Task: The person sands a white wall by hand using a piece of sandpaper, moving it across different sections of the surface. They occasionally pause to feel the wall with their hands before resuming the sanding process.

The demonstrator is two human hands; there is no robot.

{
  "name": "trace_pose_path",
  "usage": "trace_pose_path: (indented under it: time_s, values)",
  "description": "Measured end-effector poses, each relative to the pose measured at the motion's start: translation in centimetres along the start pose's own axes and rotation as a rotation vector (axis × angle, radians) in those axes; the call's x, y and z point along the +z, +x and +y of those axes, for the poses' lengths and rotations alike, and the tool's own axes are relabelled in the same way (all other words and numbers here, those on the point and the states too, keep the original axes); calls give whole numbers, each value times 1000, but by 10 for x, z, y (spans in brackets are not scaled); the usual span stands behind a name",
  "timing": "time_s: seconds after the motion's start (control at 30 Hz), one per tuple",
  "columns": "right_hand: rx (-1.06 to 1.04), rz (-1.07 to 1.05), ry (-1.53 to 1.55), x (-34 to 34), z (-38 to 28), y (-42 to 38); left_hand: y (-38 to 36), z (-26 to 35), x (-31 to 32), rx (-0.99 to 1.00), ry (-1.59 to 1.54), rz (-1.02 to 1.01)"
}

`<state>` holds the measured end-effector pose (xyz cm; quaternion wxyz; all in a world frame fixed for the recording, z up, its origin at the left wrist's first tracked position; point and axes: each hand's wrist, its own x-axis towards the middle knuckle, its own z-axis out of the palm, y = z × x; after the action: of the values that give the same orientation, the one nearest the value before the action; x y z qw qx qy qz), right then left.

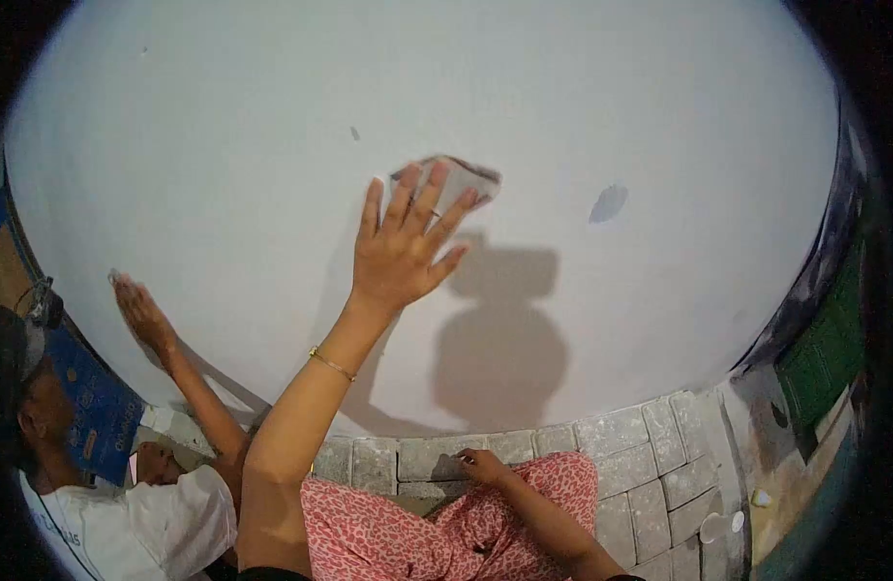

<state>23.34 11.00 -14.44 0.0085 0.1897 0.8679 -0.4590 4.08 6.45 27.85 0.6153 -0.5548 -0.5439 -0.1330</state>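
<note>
My left hand (403,257) reaches up and lies against the pale wall (272,223), fingers spread. Under those fingers it presses a grey sheet with a dark edge, which looks like sandpaper (466,181), flat to the wall. A ring and a thin bracelet (331,364) are on this arm. Low down, my right hand (480,467) rests by my knee over the patterned pink cloth (369,518). Its fingers are curled in; whether they hold anything is hidden. A grey patch (608,203) marks the wall to the right of the sheet.
At the left a co-worker in a white shirt (166,523) has one hand (146,315) on the wall, with something small at the fingertips. Paving blocks (640,465) run along the wall's foot. A green panel (824,339) stands at the right, a blue printed sheet (88,407) at the left.
</note>
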Motion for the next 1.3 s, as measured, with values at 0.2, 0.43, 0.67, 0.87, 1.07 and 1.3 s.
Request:
trace_pose_path:
  time_s: [0.2, 0.43, 0.67, 0.87, 1.07, 1.3]
  values:
    - [35, -26, -33, -4, -5, -3, -22, -16, -1, -653, -94, 275]
    - [1, 40, -56, 4, 2, 1, -42, -33, -5, -637, -11, 146]
    - [24, 12, -78, -1, 2, 1, -46, -39, -15, -367, 23, -41]
    - [47, 5, -50, 2, -1, -3, -61, -25, -11, -283, -28, -73]
    - [-9, 7, -52, 10, 15, 5, -73, -40, 4, -719, -24, 277]
    - [29, 32, -38, 5, 4, -1, -79, -35, 2, -675, 57, 125]
